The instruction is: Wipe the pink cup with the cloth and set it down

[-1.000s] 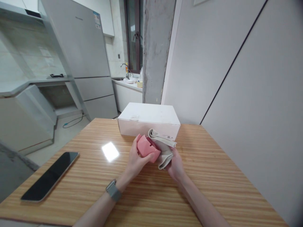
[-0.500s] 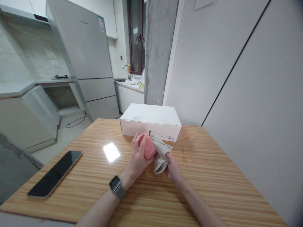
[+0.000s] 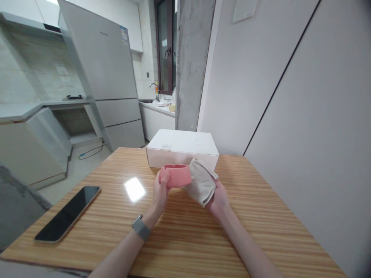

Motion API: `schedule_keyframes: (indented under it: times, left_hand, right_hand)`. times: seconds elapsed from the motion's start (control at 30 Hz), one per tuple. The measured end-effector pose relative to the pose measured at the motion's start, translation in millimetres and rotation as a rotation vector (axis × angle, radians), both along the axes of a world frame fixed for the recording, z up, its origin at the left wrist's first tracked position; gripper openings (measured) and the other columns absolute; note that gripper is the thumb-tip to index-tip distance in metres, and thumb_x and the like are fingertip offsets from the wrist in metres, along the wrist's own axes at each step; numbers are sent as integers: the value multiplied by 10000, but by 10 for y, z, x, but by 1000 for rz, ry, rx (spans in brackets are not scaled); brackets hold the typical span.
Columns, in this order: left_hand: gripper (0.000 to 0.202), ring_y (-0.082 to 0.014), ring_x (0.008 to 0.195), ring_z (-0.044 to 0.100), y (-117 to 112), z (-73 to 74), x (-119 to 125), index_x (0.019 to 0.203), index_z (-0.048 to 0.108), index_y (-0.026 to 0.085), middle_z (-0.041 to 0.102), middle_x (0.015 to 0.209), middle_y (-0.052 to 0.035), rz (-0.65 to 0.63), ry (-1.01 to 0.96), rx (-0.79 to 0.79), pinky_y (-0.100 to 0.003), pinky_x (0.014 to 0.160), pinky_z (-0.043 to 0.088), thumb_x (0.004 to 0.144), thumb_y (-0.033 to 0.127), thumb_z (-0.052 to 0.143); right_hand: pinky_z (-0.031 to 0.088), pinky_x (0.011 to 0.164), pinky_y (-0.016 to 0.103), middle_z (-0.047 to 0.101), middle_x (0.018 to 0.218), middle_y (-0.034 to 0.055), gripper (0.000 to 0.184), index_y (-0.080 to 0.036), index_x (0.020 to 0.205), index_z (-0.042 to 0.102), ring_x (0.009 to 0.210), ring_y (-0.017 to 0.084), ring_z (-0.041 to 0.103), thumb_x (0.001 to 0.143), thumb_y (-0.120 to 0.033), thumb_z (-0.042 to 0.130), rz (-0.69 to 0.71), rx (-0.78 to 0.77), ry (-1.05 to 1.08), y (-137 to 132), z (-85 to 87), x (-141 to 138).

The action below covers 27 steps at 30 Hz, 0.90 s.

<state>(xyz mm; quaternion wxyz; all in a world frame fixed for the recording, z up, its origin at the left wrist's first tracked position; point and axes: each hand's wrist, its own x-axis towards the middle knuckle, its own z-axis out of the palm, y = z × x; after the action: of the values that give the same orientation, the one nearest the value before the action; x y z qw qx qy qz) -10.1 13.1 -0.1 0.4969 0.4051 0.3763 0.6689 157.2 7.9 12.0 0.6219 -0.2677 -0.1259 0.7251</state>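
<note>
My left hand [image 3: 161,192] grips the pink ashtray's [image 3: 179,177] left end, thumb on outer wall; long axis left-right, raised over the wooden table [image 3: 261,231]. My right hand [image 3: 219,199], farther off, fingers curled onto a beige cloth [image 3: 200,183] beside its right end; contact unclear. Refrigerator [image 3: 98,61] lettering, sticker [image 3: 124,35]: illegible.
</note>
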Motion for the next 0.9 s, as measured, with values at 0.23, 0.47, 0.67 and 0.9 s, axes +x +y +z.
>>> schedule_keyframes:
  times: [0.23,0.47,0.67,0.9]
  left_hand:
    - [682,-266,1140,542,-89,-14,81,1245,473,177,564,1254,-122,-110,273,226,-381,981,422,665,413,743]
    - [871,-281,1146,554,-85,-127,127,1282,453,194,583,1257,-123,-330,346,126,-411,975,442,514,316,848]
    - [699,-270,1002,626,19,-302,114,1161,552,142,661,1125,-134,-328,173,-42,-371,835,504,580,462,771]
    - [676,-256,1006,627,47,-334,341,1189,510,117,654,1113,-151,-320,182,-77,-368,841,499,659,481,717]
  right_hand:
    - [436,974,406,698,1093,63,401,-170,1064,659,1089,213,608,939,-347,321,133,36,47,-45,-53,-120]
    - [453,946,432,697,1095,60,343,-191,1057,669,1053,241,630,886,-357,423,65,83,-169,-241,-58,391]
    - [510,852,410,737,899,110,343,-167,873,701,928,267,683,838,-441,498,159,-138,-387,-771,-198,1113]
    - [516,812,395,716,982,111,402,-194,983,645,892,284,679,693,-472,667,181,-84,-1094,-1098,-164,1766]
